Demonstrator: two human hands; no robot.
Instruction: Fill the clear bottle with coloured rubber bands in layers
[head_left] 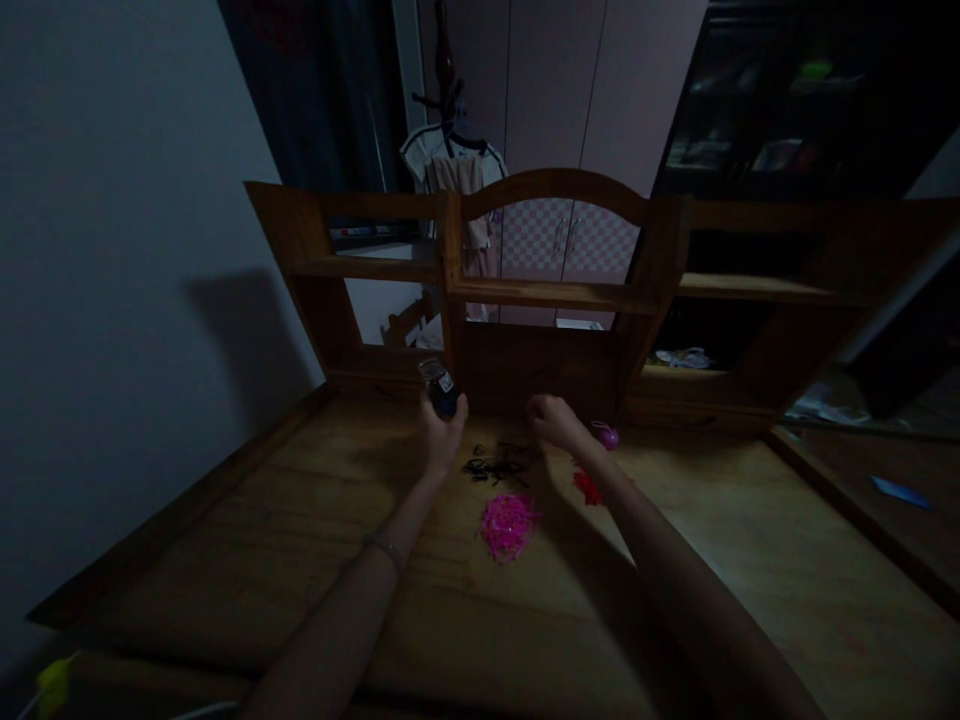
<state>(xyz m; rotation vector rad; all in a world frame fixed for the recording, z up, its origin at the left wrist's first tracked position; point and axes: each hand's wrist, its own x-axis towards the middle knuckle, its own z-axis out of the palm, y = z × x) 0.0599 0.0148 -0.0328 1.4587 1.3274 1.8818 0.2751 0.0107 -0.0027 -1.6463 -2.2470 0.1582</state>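
Observation:
My left hand [442, 437] is wrapped round a small dark container [441, 392] with a clear end and a pale label, held tilted above the desk. To its right, my right hand [553, 420] is closed with fingertips pressed together; whatever it may pinch is too small to make out. Between and below both hands lies a loose scatter of thin black strips [496, 469]. Nearer to me is a pile of bright pink strips [508, 526]. Some red strips [588, 488] lie beside my right forearm, which partly covers them.
The wooden desk [420, 560] has a raised shelf unit [555, 293] along its back. A purple round item [607, 436] with a loop sits beyond my right forearm. A wall [135, 300] borders the left side. A blue flat item [898, 491] lies far right.

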